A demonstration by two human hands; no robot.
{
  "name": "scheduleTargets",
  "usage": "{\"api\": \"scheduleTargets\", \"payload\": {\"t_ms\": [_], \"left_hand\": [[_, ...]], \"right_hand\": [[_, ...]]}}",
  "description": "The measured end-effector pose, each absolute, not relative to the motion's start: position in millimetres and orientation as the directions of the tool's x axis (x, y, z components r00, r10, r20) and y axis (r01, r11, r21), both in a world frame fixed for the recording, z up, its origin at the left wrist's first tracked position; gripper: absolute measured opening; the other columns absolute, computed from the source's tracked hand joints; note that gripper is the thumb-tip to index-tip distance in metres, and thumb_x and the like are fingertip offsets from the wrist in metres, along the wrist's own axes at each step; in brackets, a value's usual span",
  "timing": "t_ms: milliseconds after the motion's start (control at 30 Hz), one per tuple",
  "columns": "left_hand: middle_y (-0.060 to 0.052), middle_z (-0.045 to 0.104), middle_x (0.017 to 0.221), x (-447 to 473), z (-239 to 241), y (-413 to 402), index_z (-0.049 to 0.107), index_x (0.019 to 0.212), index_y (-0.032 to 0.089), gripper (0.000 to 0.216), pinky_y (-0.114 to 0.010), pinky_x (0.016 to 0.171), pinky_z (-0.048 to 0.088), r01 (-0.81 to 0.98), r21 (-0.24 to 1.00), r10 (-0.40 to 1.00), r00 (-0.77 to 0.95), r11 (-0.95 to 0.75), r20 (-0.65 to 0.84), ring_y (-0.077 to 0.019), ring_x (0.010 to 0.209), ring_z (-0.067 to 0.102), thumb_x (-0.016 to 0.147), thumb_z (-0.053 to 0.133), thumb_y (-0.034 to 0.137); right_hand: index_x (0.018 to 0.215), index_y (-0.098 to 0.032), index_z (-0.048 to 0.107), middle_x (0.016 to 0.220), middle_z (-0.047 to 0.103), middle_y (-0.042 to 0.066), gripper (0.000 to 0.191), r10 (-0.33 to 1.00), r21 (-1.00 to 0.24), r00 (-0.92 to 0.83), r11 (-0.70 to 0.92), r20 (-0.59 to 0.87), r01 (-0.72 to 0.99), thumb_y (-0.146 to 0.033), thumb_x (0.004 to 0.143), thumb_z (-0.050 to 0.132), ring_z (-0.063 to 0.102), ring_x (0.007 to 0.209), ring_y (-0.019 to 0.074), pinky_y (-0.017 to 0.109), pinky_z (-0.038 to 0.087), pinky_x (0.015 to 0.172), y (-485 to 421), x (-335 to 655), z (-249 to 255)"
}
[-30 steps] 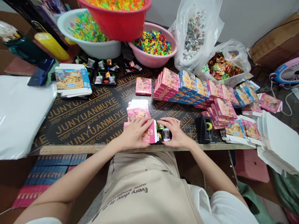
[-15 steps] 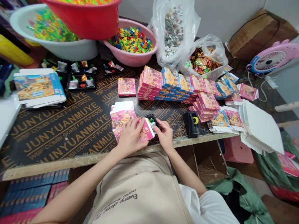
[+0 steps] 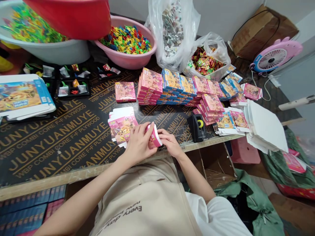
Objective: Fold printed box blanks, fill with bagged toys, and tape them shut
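Observation:
My left hand is wrapped over a small pink cardboard box, thumb at the near side and fingers across the top. The box is tilted near the front edge of the table. At its right-hand end, my right hand has its fingers closed against the white-edged opening. No black tray shows there; the inside of the box is hidden. Just left of my left hand, a stack of flat pink printed cartons with white flaps lies on the dark plywood table.
Stacked pink and blue boxes stand behind my hands. A black tape dispenser is to the right. Filled black trays lie at back left, before a pink basin of coloured pieces. A pink fan stands at far right.
The black tray with small items, half inside the pink box earlier, is out of sight now. My right fingers have moved in to the box's end. The view has shifted slightly right.

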State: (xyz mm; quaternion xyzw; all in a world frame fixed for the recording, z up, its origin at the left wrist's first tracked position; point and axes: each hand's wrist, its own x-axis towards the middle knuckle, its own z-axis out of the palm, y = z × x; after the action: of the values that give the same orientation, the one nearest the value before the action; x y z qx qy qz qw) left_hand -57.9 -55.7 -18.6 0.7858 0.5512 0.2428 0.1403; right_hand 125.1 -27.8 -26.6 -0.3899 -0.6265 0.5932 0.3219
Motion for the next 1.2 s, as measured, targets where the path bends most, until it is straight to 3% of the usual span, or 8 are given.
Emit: {"api": "scheduleTargets", "payload": {"t_ms": [100,233,333,433,600,833,1000,1200], "left_hand": [[-0.02,0.048,0.145,-60,-18,-51,0.039,0.151,0.016,0.088,-0.057,0.109,0.036,0.627,0.692,0.933,0.24,-0.359,0.266,-0.0388,0.131,0.048,0.071,0.071,0.034],[-0.012,0.051,0.147,-61,-27,-46,0.05,0.146,0.024,0.085,-0.05,0.116,0.035,-0.022,0.978,0.935,0.291,-0.206,0.203,-0.0364,0.139,0.044,0.069,0.079,0.046],[-0.011,0.071,0.121,-57,-40,-46,0.072,0.117,0.02,0.06,-0.048,0.105,0.048,-0.442,0.88,0.949,0.313,0.172,-0.029,-0.0362,0.124,0.06,0.069,0.078,0.056],[-0.009,0.077,0.091,-54,-48,-50,0.077,0.092,0.018,0.045,-0.043,0.091,0.055,-0.587,0.736,0.939,0.164,0.339,-0.302,-0.0319,0.101,0.07,0.062,0.085,0.05],[-0.004,0.074,0.073,-53,-41,-56,0.074,0.071,0.015,0.029,-0.033,0.074,0.056,-0.637,0.671,0.876,0.011,0.378,-0.483,-0.0219,0.075,0.069,0.054,0.088,0.035],[0.001,0.07,0.072,-54,-31,-51,0.073,0.076,0.017,0.028,-0.022,0.062,0.047,-0.605,0.71,0.873,-0.047,0.361,-0.485,-0.0121,0.064,0.06,0.049,0.08,0.021],[0.0,0.071,0.069,-57,-32,-50,0.073,0.066,0.019,0.015,-0.024,0.068,0.048,-0.441,0.875,0.937,-0.177,0.198,-0.301,-0.0135,0.068,0.063,0.052,0.075,0.015],[-0.007,0.078,0.083,-72,-25,-58,0.078,0.07,0.022,0.007,-0.034,0.077,0.055,0.026,0.992,0.991,-0.058,-0.121,0.122,-0.0206,0.079,0.071,0.072,0.075,0.028]], "right_hand": [[0.096,-0.027,0.079,0.111,0.071,0.004,0.02,0.952,-1.0,-0.306,-0.022,-0.026,0.015,-0.036,0.085,0.066,0.063,0.108,0.0219,0.037,0.047,0.102,-25,127,-25],[0.11,-0.028,0.074,0.113,0.072,0.003,0.036,0.985,-0.953,-0.095,-0.164,-0.144,-0.254,-0.048,0.08,0.072,0.066,0.102,0.0205,0.034,0.05,0.094,-22,119,-26],[0.103,-0.024,0.075,0.099,0.076,0.004,0.041,0.959,-0.901,-0.147,-0.277,-0.241,-0.333,-0.056,0.08,0.069,0.067,0.091,0.0209,0.034,0.052,0.088,-22,110,-26],[0.08,-0.021,0.073,0.076,0.071,-0.001,0.025,0.965,-0.925,-0.018,-0.254,-0.26,-0.284,-0.044,0.07,0.079,0.062,0.072,0.0167,0.03,0.049,0.076,-23,102,-28],[0.075,-0.02,0.071,0.073,0.067,-0.003,0.016,0.984,-0.979,0.06,-0.158,-0.167,-0.132,-0.028,0.065,0.08,0.057,0.07,0.014,0.026,0.044,0.071,-27,97,-33],[0.084,-0.022,0.073,0.087,0.073,0.0,0.022,0.93,-0.851,0.074,-0.295,-0.36,-0.434,-0.035,0.067,0.072,0.064,0.079,0.0177,0.03,0.05,0.077,-35,107,-36],[0.068,-0.022,0.071,0.069,0.071,-0.004,0.01,0.931,-0.837,0.024,-0.317,-0.365,-0.446,-0.018,0.059,0.066,0.062,0.065,0.0149,0.029,0.051,0.072,-32,101,-32],[0.064,-0.023,0.076,0.088,0.079,0.004,0.018,0.983,-0.907,-0.097,-0.179,-0.154,-0.38,-0.028,0.074,0.062,0.072,0.085,0.0226,0.038,0.054,0.085,-30,113,-35]]}}
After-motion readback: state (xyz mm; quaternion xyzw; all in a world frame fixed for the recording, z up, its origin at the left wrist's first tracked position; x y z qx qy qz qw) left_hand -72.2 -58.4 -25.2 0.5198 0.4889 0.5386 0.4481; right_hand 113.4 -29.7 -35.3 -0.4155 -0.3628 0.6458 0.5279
